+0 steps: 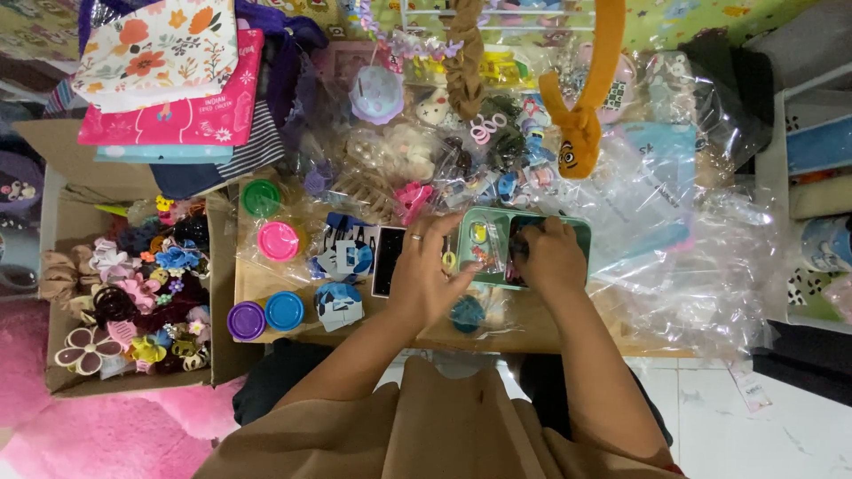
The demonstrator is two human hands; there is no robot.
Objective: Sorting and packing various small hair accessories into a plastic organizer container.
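1 head view, looking straight down, close over small wooden table (266,282); arms enter from bottom of frame.

both forearms are reaching forward from the bottom of the view, bare below tan sleeves and converging slightly. the left hand (424,275) is lying palm down, fingers stretched toward the right, a ring on one finger. the right hand (550,255) is curling knuckles up, fingertips tucked under, just beside the left
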